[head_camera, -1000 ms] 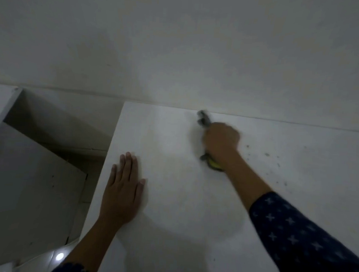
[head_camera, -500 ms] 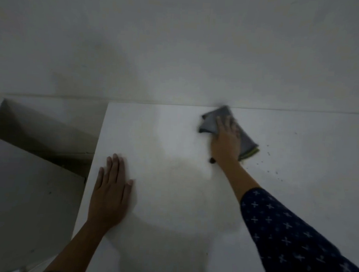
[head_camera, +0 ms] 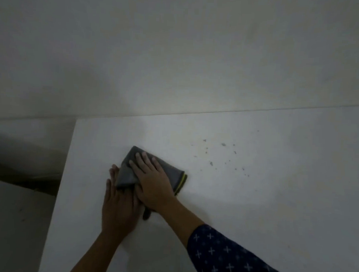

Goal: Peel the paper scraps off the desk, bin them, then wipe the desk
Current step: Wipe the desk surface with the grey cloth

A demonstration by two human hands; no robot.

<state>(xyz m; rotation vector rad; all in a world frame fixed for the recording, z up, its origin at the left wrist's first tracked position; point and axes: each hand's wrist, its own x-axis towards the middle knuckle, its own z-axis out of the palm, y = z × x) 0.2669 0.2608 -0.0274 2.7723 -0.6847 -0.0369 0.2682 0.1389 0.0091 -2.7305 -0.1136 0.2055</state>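
At the cloth (head_camera: 128, 172), left hand (head_camera: 119, 209) has arrived.

Dim, grey, low-contrast view. The brightest patch is found at centre, where the desk (head_camera: 253, 211) meets the wall (head_camera: 178, 53), and brightness is lost toward every edge. The darkest shadow is seen at middle left of the frame. Fine detail is softened throughout by noise and slight blur.
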